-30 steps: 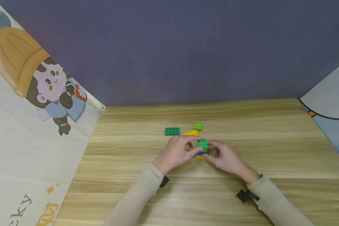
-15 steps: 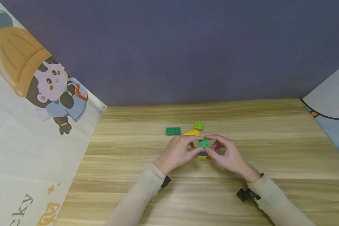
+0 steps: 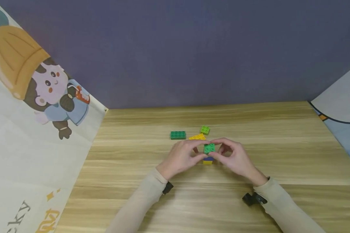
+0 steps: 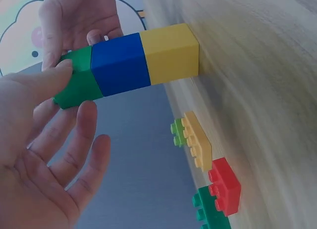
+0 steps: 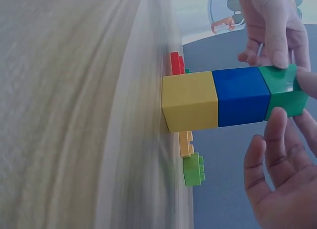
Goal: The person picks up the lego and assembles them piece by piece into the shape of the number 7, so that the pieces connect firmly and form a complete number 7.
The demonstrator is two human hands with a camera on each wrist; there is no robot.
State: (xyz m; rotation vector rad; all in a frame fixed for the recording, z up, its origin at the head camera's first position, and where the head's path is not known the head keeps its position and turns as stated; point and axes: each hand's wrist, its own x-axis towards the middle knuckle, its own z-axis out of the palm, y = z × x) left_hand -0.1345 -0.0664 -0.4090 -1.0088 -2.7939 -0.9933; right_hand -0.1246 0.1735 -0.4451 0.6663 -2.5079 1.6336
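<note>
A small tower of toy building bricks stands on the wooden table: a yellow brick [image 4: 171, 53] at the bottom, a blue brick [image 4: 120, 65] in the middle and a green brick [image 3: 209, 148] on top. From the left, my left hand [image 3: 180, 159] pinches the green brick between thumb and fingers. My right hand [image 3: 237, 159] pinches the same brick from the other side. In both wrist views the bricks line up face to face, with no gap showing. The lower fingers of each hand spread away from the tower.
Behind the tower lie a dark green brick [image 3: 178, 135], a yellow triangular piece [image 3: 197, 137] and a lime green brick [image 3: 205, 130]. A red brick [image 4: 226, 187] shows in the wrist views, hidden by my left hand from above. A dark wall [image 3: 192, 55] borders the table's far edge.
My right hand has moved up from lower on the tower, beside the blue brick, to the green brick on top. The left hand has kept its hold there.
</note>
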